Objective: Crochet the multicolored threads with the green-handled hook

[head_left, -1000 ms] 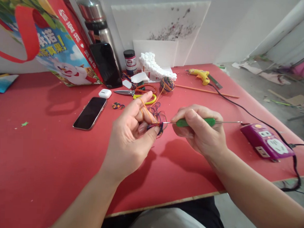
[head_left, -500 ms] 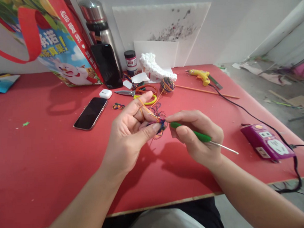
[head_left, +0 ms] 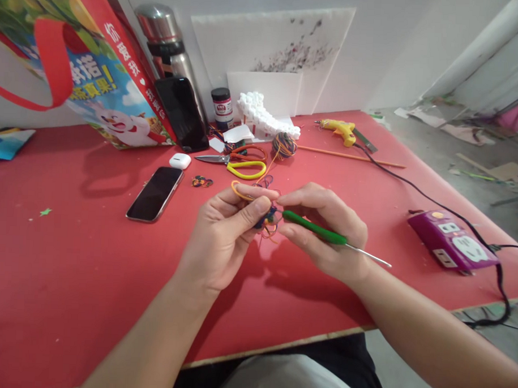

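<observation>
A smooth red worktop [head_left: 90,278] runs back to a plain white wall [head_left: 403,57], where a thin white board [head_left: 230,40] speckled with dark spots leans. Above the worktop, near its middle, my left grip [head_left: 223,232] is closed on a small yarn piece [head_left: 269,218], a knotted tangle of dark blue and orange with loose, curly strands. A soft orange loop [head_left: 238,193] bows out at my left fingers. My right grip [head_left: 328,227] is wrapped around a crochet hook [head_left: 315,227]: its handle is rounded green, and a thin, straight metal shaft sticks out behind. The front end points at the yarn piece, its tip hidden. Beyond my fingers sit a round, stringy yarn ball [head_left: 284,145] and steel-bladed scissors [head_left: 247,171] with 2 handle loops, 1 yellow and 1 red. Off to the left lie a flat, glossy phone [head_left: 156,193] and a rounded white case [head_left: 179,160]; to the right, a boxy purple power block [head_left: 453,240].
</observation>
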Motion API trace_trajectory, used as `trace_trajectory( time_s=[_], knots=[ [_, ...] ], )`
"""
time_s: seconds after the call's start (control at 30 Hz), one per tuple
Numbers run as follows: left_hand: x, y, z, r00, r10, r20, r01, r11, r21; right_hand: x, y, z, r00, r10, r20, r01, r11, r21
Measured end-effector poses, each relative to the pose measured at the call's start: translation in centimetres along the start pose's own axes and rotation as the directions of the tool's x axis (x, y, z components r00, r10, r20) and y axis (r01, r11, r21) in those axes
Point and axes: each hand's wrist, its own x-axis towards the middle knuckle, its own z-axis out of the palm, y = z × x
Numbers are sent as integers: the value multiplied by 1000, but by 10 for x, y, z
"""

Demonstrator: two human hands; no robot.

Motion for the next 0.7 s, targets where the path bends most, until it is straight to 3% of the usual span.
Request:
trace_trajectory(
  time_s=[0.1, 0.17, 0.23, 0.3, 0.37, 0.47, 0.63, 0.7],
  knots=[
    [1, 3, 0, 999, -5, 33, 6, 999, -32, -2, 1, 6, 972, 232, 45, -237, 958, 164],
    [1, 5, 0, 999, 3, 53, -1, 999, -32, -5, 3, 11, 877, 427, 221, -476, 837, 269],
    [2, 6, -1, 998, 25, 60, -23, 999, -22, -8, 6, 15, 758, 508, 409, -632, 727, 267],
    [2, 7, -3, 996, 61, 57, -61, 998, -14, -9, 10, 17, 751, 536, 385, -641, 730, 235],
    [2, 8, -4, 995, 85, 50, -84, 996, -14, -8, 12, 15, 797, 522, 303, -585, 792, 174],
    [2, 12, -4, 993, 117, 25, -117, 993, -2, -6, 13, 10, 824, 497, 270, -509, 860, -33],
    [1, 16, -4, 984, 175, 5, -175, 980, 91, -5, 15, 8, 770, 558, 310, -482, 827, -291],
    [1, 16, -5, 983, 181, 17, -182, 977, 108, -4, 15, 8, 792, 531, 301, -469, 845, -256]
  ],
)
